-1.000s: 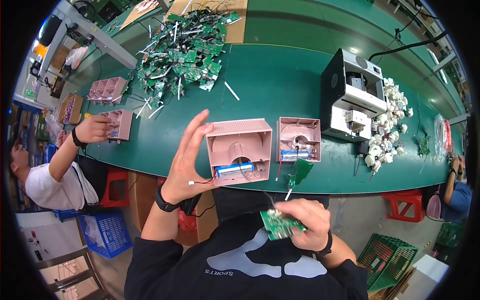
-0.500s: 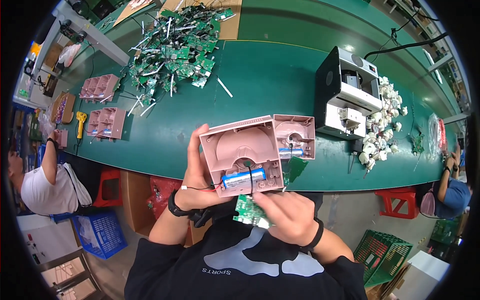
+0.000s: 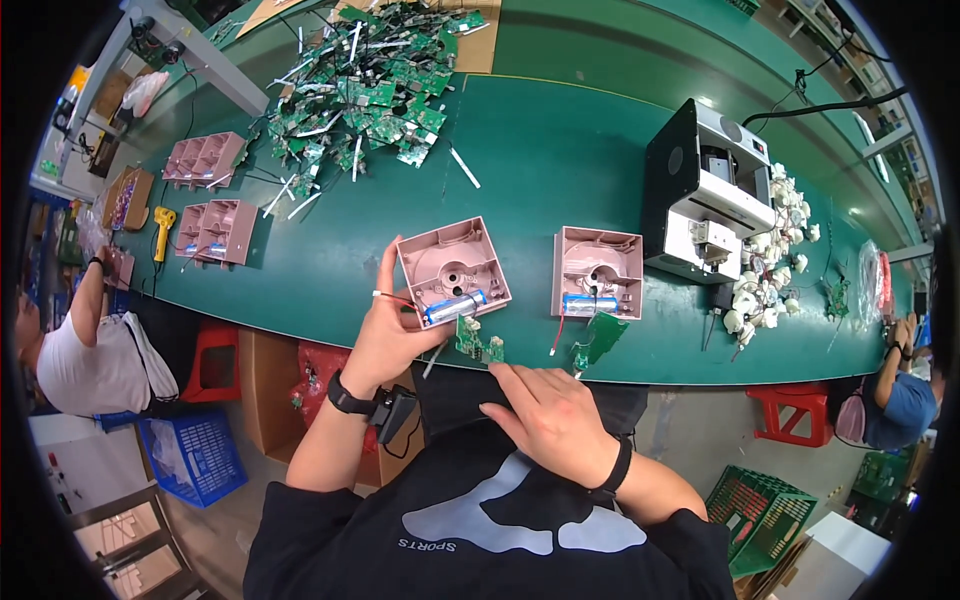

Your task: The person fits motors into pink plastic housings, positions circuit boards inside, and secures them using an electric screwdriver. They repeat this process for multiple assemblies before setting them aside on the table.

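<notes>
My left hand grips the left side of a pink plastic housing, tilted over the green table. A blue cylindrical battery lies in its lower part, with red and black wires beside it. A green circuit board hangs at its lower edge, and a smaller board piece sits just right of that. My right hand is below, fingers stretched and thumb apart, fingertips close to the smaller piece. To the right stands a second pink housing with a battery and a green board at its lower edge.
A heap of circuit boards covers the table's far left. A black-and-white machine and a pile of white parts stand at right. More pink housings and a yellow tool lie left. Co-workers sit at both sides.
My left hand has lowered the housing toward the table, away from the view, and turned it slightly. My right hand has let go of the circuit board and opened its fingers.
</notes>
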### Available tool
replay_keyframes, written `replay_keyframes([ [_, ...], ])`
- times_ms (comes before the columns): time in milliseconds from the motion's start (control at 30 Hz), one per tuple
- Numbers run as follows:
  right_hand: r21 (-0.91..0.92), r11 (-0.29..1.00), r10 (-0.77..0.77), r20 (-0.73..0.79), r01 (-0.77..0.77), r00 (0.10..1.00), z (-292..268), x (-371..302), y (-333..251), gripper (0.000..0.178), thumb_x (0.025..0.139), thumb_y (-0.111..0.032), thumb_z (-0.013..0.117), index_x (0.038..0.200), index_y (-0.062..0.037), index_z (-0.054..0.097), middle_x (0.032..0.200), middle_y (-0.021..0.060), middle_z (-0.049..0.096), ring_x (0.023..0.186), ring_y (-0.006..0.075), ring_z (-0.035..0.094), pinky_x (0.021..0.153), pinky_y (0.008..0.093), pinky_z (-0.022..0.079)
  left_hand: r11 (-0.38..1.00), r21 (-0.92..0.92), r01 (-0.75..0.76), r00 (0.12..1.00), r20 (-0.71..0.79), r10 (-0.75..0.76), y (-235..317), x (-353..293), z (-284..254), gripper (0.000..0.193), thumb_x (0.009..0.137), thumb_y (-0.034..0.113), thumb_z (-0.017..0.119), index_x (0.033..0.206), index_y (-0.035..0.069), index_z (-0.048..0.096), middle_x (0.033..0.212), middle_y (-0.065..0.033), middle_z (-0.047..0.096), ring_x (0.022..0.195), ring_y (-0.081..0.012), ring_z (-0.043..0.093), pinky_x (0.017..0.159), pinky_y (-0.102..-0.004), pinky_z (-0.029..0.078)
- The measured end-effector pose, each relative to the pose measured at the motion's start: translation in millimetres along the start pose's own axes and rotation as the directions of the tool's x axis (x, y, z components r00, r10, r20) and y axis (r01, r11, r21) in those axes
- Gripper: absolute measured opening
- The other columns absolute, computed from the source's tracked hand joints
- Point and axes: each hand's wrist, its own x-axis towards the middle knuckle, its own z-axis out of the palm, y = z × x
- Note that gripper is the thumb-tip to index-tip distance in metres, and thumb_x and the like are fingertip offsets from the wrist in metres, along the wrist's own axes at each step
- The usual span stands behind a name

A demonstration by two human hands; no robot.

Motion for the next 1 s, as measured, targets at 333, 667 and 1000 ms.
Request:
replay_keyframes([
  [333, 0.164, 0.984, 0.059, 0.099, -0.075, 0.993, 18, -15, 2, 0.028, 0.092, -0.023, 0.077, 0.108, -0.0042, 0.064, 0.086, 0.01, 0.067, 0.077, 0.0293, 0.07, 0.07, 0.04, 0.055, 0.227, 0.938, -0.26, 0.762, 0.055, 0.645, 33, -14, -9, 0.1, 0.064, 0.016, 0.097, 0.152, 0.012, 0.05, 0.137, -0.0149, 0.061, 0.13, -0.0394, 0.057, 0.108, -0.0492, 0.048],
  [667, 0.197, 0.975, 0.081, 0.123, -0.104, 0.989, 18, -10, -1, 0.024, 0.093, -0.024, 0.076, 0.092, -0.0057, 0.06, 0.08, 0.0104, 0.066, 0.072, 0.0326, 0.069, 0.063, 0.0418, 0.055, -0.015, 0.828, -0.561, 0.75, 0.515, 0.415, 56, 17, 3, 0.061, 0.075, 0.016, 0.086, 0.132, 0.012, 0.065, 0.124, -0.0048, 0.065, 0.125, -0.0272, 0.058, 0.104, -0.0453, 0.046],
  [1000, 0.207, 0.972, 0.085, 0.135, -0.112, 0.987, 23, -26, 9, 0.025, 0.092, -0.026, 0.078, 0.101, -0.0055, 0.067, 0.08, 0.007, 0.069, 0.07, 0.0278, 0.07, 0.06, 0.0394, 0.055, -0.174, 0.816, -0.551, 0.668, 0.556, 0.495, 44, 17, 7, 0.043, 0.08, 0.013, 0.081, 0.122, 0.017, 0.074, 0.102, -0.0011, 0.069, 0.118, -0.0233, 0.06, 0.113, -0.0505, 0.042],
])
